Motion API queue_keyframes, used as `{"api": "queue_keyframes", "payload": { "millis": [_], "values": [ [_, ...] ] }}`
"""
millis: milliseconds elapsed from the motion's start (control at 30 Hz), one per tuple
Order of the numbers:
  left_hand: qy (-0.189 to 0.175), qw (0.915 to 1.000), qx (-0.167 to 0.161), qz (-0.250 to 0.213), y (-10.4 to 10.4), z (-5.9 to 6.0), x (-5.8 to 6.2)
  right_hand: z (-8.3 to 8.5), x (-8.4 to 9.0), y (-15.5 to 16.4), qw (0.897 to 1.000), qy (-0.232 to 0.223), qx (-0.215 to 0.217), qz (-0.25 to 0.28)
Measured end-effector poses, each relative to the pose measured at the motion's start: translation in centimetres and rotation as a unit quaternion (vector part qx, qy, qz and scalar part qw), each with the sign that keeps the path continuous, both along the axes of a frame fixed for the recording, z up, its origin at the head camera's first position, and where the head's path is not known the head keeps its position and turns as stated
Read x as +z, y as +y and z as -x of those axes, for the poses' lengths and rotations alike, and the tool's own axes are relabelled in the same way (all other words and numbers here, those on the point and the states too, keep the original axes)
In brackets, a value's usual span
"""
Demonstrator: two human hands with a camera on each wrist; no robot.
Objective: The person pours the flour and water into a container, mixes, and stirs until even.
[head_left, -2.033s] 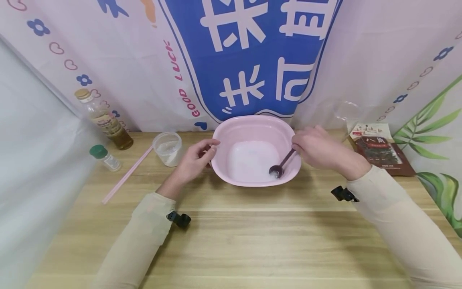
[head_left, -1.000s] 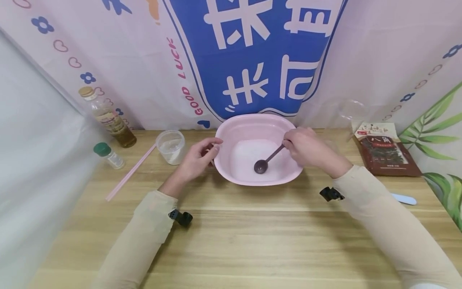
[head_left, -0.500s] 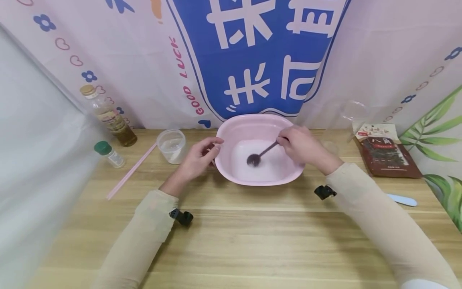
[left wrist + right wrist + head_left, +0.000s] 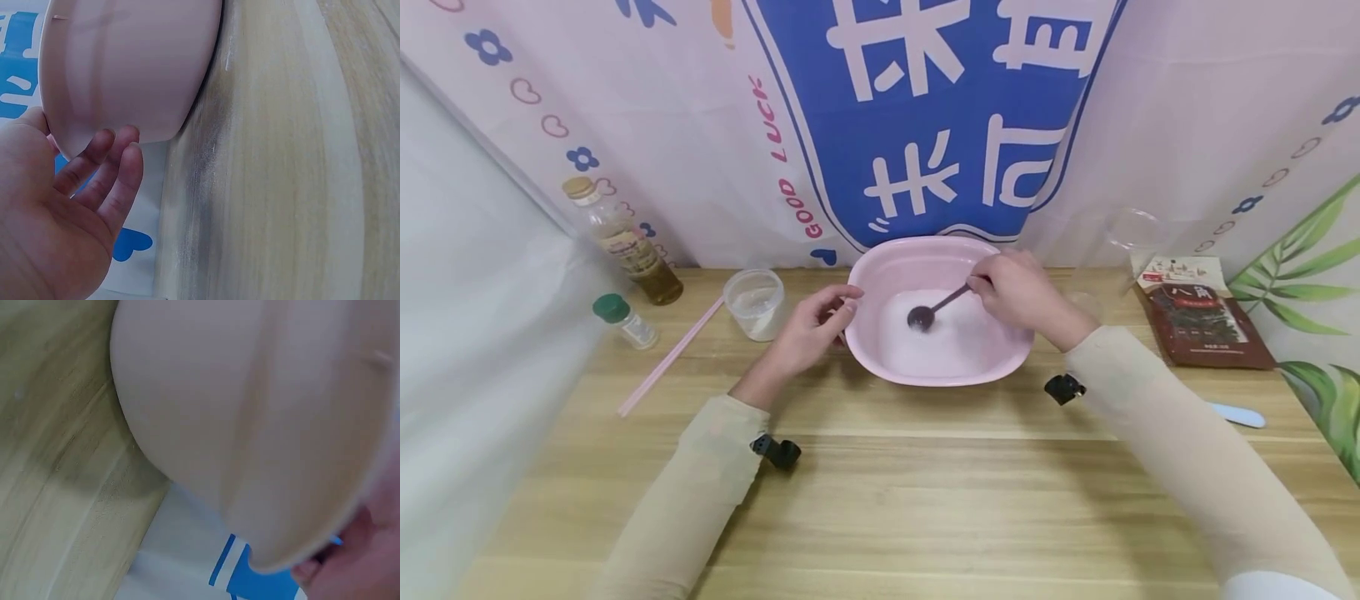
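A pink oval basin (image 4: 940, 372) stands against the back cloth, with a white layer across its bottom. My left hand (image 4: 808, 329) holds its left rim; in the left wrist view the thumb is at the rim, and several fingers (image 4: 129, 178) curl by the outer wall. Over the basin's right side, my right hand (image 4: 1018, 293) grips the handle of a dark brown spoon (image 4: 921, 317), whose bowl is down in the white contents. The right wrist view mostly shows the basin's outer wall (image 4: 187, 394), which hides the spoon; part of the hand is blurred at the lower right.
At the left are a clear plastic cup (image 4: 754, 308) with white contents, pink chopsticks (image 4: 672, 357), a green-capped shaker (image 4: 625, 321) and an oil bottle (image 4: 632, 254). At the right, a brown packet (image 4: 1206, 323), a clear container (image 4: 1131, 229) and a light-blue utensil (image 4: 1240, 415).
My right hand has moved left and carried the spoon from the basin's right side toward its middle, lately a little farther back. The left hand has stayed at the rim.
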State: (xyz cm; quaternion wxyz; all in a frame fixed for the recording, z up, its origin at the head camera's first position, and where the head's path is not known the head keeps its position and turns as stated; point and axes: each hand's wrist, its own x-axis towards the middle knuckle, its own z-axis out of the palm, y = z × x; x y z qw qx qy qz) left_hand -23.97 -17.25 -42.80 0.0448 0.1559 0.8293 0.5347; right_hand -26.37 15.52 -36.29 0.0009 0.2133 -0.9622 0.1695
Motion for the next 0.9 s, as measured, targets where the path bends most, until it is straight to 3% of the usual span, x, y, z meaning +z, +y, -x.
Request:
{"api": "queue_keyframes", "payload": {
  "millis": [167,433,600,733,833,900],
  "values": [
    [0.004,0.9999,-0.001,-0.01,0.0,0.0,-0.1,0.4,0.4,-0.2,0.998,0.041,-0.004,-0.039],
    [0.004,0.9999,-0.003,-0.013,0.0,-0.1,0.0,-0.2,0.4,-1.7,0.997,0.017,0.07,-0.012],
    [0.005,0.9999,0.0,-0.016,0.0,-0.1,-0.1,0.0,0.3,-2.7,0.998,0.038,0.041,-0.021],
    [0.006,0.9999,0.0,-0.013,-0.1,0.0,-0.1,0.4,0.5,-1.7,0.997,0.054,0.005,-0.062],
    [0.003,0.9999,-0.003,-0.011,-0.1,0.1,-0.2,0.3,1.1,-0.6,0.996,0.048,0.017,-0.073],
    [0.001,0.9999,-0.004,-0.01,-0.1,0.1,-0.2,0.2,1.2,-0.3,0.996,0.037,0.047,-0.06]
  ]
}}
